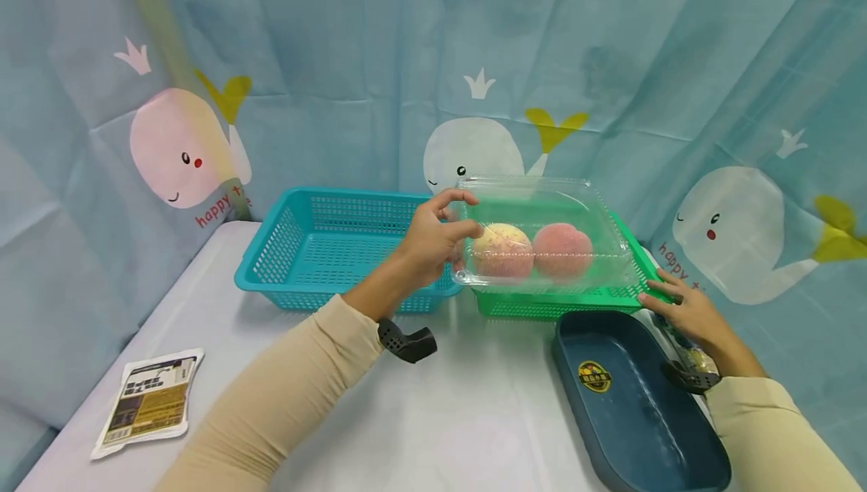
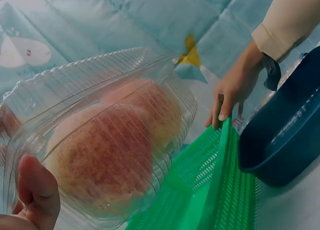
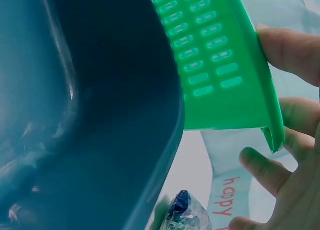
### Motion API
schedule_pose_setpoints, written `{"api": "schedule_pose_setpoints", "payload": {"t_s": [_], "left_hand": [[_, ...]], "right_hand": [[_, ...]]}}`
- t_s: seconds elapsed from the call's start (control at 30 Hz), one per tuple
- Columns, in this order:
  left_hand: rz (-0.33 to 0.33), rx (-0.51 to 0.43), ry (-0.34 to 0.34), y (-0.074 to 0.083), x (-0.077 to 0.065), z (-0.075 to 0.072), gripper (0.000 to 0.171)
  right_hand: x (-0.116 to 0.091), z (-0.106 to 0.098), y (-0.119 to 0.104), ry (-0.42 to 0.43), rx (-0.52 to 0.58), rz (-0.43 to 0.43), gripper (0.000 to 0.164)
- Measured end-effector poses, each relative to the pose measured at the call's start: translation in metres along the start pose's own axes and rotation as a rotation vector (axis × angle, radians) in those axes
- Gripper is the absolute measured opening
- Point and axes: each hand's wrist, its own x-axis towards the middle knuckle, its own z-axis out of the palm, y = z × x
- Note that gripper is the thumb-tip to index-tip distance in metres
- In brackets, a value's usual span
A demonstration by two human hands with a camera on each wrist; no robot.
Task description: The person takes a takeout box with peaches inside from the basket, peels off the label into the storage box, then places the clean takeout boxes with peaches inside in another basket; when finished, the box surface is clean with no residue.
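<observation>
My left hand [image 1: 435, 242] grips the left end of a clear plastic clamshell box [image 1: 535, 202] and holds it tilted above the green basket [image 1: 518, 306]. Two peaches sit inside the box: a yellow-pink peach [image 1: 503, 253] and a pinker peach [image 1: 563, 253]. The left wrist view shows the thumb [image 2: 37, 190] against the box's side. My right hand [image 1: 698, 320] touches the right end of the green basket, its fingers spread at the rim [image 3: 267, 85]. The box covers much of the basket's inside in the head view.
A turquoise basket [image 1: 271, 281] stands left of the green one. In front on the right lies a dark blue tray [image 1: 633, 409] with a gold sticker. A shiny wrapped packet [image 3: 187, 212] is partly hidden beside it. A printed white pouch [image 1: 149, 402] lies far left.
</observation>
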Motion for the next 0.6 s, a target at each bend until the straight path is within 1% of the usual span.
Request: {"api": "schedule_pose_setpoints", "payload": {"t_s": [0.2, 0.27, 0.37, 0.47, 0.5, 0.6], "left_hand": [[-0.005, -0.004, -0.004, -0.021, 0.028, 0.008, 0.039], [-0.007, 0.001, 0.001, -0.029, 0.036, 0.01, 0.04], [-0.018, 0.015, 0.012, -0.041, 0.045, 0.012, 0.043], [-0.02, 0.047, 0.025, -0.053, 0.051, 0.013, 0.044], [-0.019, 0.055, 0.029, -0.057, 0.053, 0.014, 0.044], [-0.017, 0.083, 0.042, -0.068, 0.061, 0.019, 0.043]], "right_hand": [[0.001, -0.001, 0.001, 0.018, -0.009, -0.013, 0.071], [0.002, -0.001, 0.001, 0.034, -0.009, -0.005, 0.07], [0.001, -0.001, 0.001, 0.027, -0.008, 0.005, 0.071], [0.002, 0.0, 0.0, 0.016, -0.012, 0.011, 0.071], [0.001, -0.001, 0.0, 0.003, -0.012, 0.002, 0.072], [0.002, -0.001, 0.0, 0.002, -0.018, -0.004, 0.069]]}}
